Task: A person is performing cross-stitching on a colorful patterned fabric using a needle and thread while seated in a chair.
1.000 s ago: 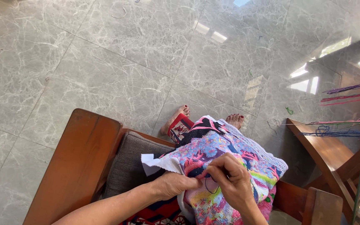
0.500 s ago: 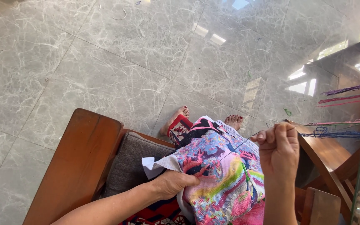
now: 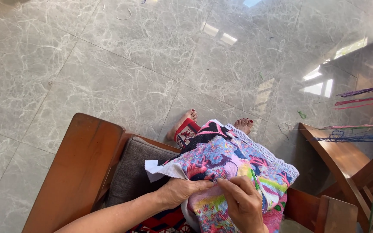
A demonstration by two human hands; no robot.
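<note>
Bare forearms, no sleeves, no rings on either hand; bare feet [image 3: 243, 125] with dark red polish on the toenails.

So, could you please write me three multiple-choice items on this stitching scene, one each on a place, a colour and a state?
1. Where does the embroidered cloth lie?
A. on the person's lap
B. spread on the floor
C. hung on a wall

2. What colour is the seat cushion?
A. yellow
B. grey
C. white

3. How do the left hand and right hand stand?
A. both raised off the cloth
B. both on the cloth, fingertips meeting
C. one flat on the floor

Answers:
1 A, the cloth drapes over the knees above the bare feet.
2 B, the cushion beside the wooden armrest is grey.
3 B, both hands pinch at one spot on the cloth.
</note>
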